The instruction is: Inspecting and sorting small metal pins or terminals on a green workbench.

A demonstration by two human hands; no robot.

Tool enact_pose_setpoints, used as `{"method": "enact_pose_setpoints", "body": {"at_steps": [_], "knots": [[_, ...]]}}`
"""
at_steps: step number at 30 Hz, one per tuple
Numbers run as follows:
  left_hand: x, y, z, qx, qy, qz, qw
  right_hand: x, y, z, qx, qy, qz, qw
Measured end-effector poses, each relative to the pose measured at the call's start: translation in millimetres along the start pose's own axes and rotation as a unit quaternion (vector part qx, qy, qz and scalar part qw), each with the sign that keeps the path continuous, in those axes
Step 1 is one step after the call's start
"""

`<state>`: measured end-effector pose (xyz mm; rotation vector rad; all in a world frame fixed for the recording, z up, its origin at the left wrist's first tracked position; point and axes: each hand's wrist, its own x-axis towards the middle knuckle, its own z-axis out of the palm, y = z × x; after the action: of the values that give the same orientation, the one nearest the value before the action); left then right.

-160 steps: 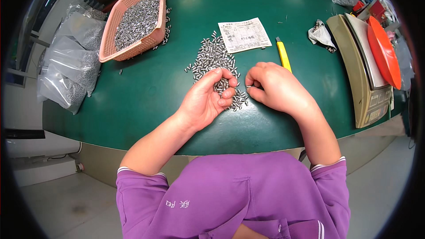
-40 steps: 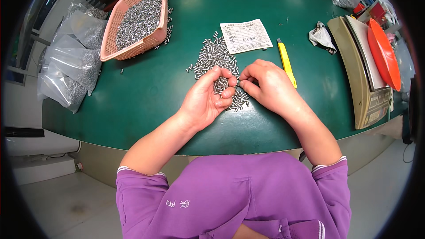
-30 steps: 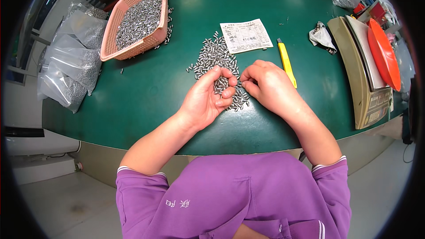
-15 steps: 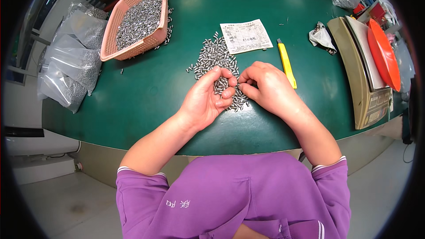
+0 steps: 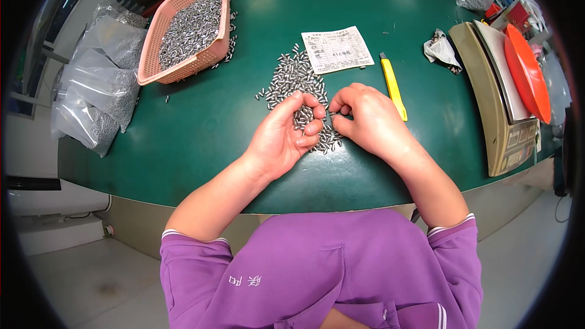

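Note:
A loose pile of small silver metal pins [image 5: 291, 79] lies on the green table [image 5: 201, 128]. My left hand [image 5: 281, 137] is cupped palm up at the pile's near edge, with several pins resting in it. My right hand [image 5: 365, 119] is beside it, fingers curled, its thumb and forefinger pinched together close to my left fingertips; what they pinch is too small to tell.
A pink basket [image 5: 186, 27] full of pins stands at the far left, with clear bags of pins [image 5: 91, 94] at the table's left edge. A printed paper slip [image 5: 337, 49] and yellow utility knife [image 5: 393, 85] lie beyond my hands. A scale with an orange tray [image 5: 524, 73] is at right.
My right hand has stayed close to my left, its fingers shifting slightly as they work among the pins. The pile and other things have not moved.

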<state>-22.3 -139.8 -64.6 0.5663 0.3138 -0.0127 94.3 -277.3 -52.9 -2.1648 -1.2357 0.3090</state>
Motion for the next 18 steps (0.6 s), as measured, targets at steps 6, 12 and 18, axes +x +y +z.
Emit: {"method": "enact_pose_setpoints", "body": {"at_steps": [6,12,18], "knots": [[0.1,-0.2,-0.5,-0.001,0.001,-0.001,1.0,-1.5,2.8,-1.4,-0.021,0.017,-0.058,0.998],[0.2,-0.4,-2.0,-0.011,0.002,-0.001,1.0,0.0,6.0,1.9,-0.021,0.043,-0.089,0.995],[-0.4,-0.3,-0.3,0.006,0.008,0.002,1.0,3.7,1.2,-1.2,0.263,-0.006,0.018,0.965]]}}
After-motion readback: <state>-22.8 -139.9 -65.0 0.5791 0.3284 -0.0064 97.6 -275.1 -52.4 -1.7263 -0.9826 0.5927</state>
